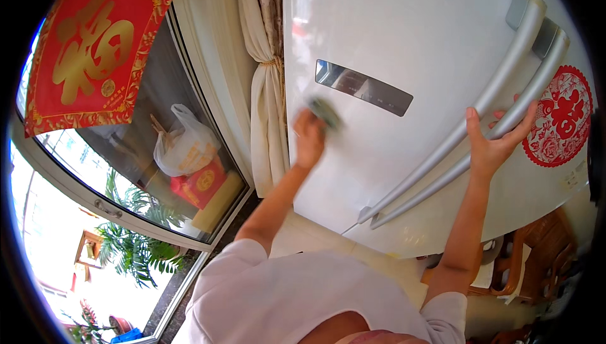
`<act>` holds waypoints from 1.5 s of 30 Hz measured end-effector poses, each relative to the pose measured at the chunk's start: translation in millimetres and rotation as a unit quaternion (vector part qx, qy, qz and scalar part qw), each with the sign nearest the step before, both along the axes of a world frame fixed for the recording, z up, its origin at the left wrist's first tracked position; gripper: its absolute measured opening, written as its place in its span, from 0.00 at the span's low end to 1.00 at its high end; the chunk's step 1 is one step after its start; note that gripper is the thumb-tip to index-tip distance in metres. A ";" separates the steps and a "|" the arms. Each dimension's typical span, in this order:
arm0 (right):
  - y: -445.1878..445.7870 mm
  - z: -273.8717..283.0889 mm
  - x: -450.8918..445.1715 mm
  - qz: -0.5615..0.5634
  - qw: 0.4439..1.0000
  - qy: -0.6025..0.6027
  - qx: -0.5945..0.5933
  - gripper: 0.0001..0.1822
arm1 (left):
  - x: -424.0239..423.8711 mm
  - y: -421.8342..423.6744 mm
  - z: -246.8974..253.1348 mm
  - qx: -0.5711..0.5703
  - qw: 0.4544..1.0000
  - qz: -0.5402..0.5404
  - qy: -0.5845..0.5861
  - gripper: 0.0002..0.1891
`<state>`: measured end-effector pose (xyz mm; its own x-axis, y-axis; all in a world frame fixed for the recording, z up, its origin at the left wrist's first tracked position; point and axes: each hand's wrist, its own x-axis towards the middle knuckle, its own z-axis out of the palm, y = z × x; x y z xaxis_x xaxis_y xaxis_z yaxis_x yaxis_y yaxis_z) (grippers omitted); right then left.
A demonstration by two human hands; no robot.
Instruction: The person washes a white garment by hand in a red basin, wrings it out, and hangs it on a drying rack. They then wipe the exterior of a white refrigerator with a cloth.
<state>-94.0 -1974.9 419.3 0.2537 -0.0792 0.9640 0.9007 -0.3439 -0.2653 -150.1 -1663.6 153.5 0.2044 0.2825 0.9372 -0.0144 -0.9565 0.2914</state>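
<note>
A white refrigerator (378, 164) with two doors fills the view before me. My left hand (309, 138) holds a blurred, dark greenish cloth or pad (325, 113) against the left door, just below and left of the dark display panel (363, 88). My right hand (499, 143) is around the right one of the two long silver door handles (530, 83), with its thumb by the left handle (440, 147). A round red paper-cut decoration (558, 117) is on the right door, beside my right fingers.
At the left is a glass door (156, 154) with a red and gold hanging (94, 50). A tied cream curtain (267, 88) hangs beside the refrigerator. Behind the glass are a plastic bag (189, 147) and a red box (201, 185). Wooden furniture (544, 249) stands at the lower right.
</note>
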 end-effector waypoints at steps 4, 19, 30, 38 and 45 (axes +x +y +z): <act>-6.5 -6.4 5.6 0.000 1.000 0.009 -0.002 0.59 | 6.6 -43.3 -30.4 0.155 0.977 -0.137 0.054 0.08; -2.7 -4.2 -1.0 0.010 0.999 0.032 -0.005 0.58 | 32.8 -73.1 27.6 0.289 0.935 -0.200 0.051 0.07; 2.4 -5.3 3.7 -0.011 0.999 0.015 0.028 0.57 | 17.6 -86.1 -75.5 0.132 0.969 -0.186 0.095 0.10; -5.4 -9.6 7.5 0.012 0.999 0.003 0.029 0.57 | 48.8 -141.8 166.3 0.174 0.972 -0.118 -0.107 0.11; -5.1 -6.9 7.7 0.016 0.999 -0.012 0.025 0.57 | 34.4 -157.5 93.8 0.260 0.939 -0.225 0.014 0.10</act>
